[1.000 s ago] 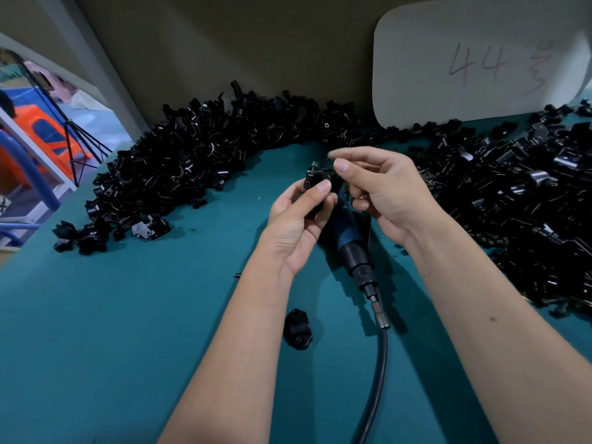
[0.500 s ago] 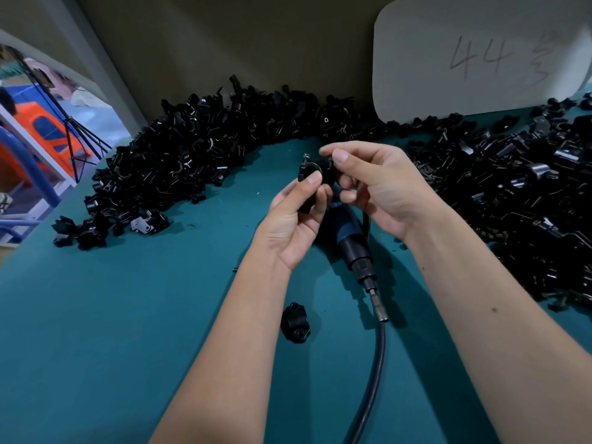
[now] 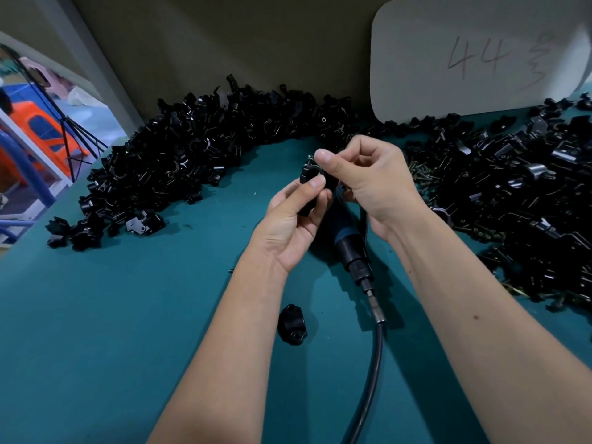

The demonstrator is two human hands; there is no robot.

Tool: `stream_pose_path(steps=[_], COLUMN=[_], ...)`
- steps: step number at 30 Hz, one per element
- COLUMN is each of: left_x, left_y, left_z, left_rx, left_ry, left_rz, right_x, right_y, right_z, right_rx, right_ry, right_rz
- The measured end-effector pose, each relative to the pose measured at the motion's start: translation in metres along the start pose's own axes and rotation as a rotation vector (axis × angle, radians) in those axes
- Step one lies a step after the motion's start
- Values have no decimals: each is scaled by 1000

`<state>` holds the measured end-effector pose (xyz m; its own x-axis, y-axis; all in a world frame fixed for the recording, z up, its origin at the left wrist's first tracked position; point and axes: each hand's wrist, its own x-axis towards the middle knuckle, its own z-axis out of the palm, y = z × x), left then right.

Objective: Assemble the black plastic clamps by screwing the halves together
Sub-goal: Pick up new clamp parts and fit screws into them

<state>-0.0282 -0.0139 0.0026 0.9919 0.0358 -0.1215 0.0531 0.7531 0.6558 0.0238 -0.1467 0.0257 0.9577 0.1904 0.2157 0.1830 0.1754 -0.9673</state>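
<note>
My left hand (image 3: 293,224) grips a black clamp (image 3: 310,175) between thumb and fingers, above the middle of the teal table (image 3: 112,315). My right hand (image 3: 368,184) pinches something small at the clamp's top edge, probably a screw; its lower fingers curl round the blue and black power screwdriver (image 3: 347,241), whose hose (image 3: 374,363) runs toward me. A single black clamp half (image 3: 292,325) lies on the table between my forearms.
A long heap of black clamp parts (image 3: 192,149) curves along the back wall to the left. Another heap (image 3: 519,200) with loose brass screws (image 3: 424,173) fills the right side. A white board marked 44 (image 3: 474,56) leans on the wall.
Both hands have lifted the clamp slightly and drawn closer together. My right thumb and forefinger have moved onto the clamp's top.
</note>
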Motion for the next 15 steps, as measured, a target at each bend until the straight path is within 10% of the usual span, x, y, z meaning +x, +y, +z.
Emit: stream_pose_path(steps=[10,15], left_x=[-3,-3], left_y=[5,4], left_z=[-2,-2], left_rx=[-179,-83], left_ry=[19,27], left_rz=[16,-4], right_x=[-6,-7], right_y=[-4,-6], right_z=[1,4], right_rx=[167,106], right_ry=[-278,-126], right_rz=[55,30])
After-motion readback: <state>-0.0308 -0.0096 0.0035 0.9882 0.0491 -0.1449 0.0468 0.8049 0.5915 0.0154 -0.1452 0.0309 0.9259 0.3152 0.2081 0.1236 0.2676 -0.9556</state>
